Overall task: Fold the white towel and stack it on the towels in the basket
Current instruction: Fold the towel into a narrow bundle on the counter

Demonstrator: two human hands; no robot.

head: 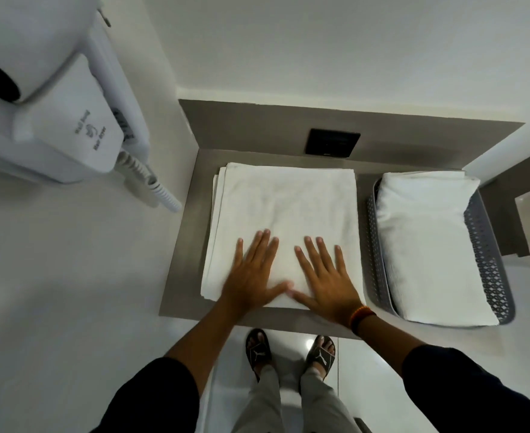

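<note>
Left hand [251, 270] and right hand [326, 276] lie open, palms flat on white towel [284, 201] near the counter [188, 245] front edge, apparently pressing its layers flat; basket [488, 251] sits at the right edge.

Towel [284, 214] on shelf [192, 245]; both hands on towel's near end. Basket [488, 270] right of towel, towels [429, 245] inside. Dryer [54, 120] left.

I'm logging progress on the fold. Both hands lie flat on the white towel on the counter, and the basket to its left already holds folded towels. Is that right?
One slip: the head view shows the basket to the right of the white towel, not the left. Both the left hand and right hand do lie flat on it, and the basket holds folded towels.
</note>
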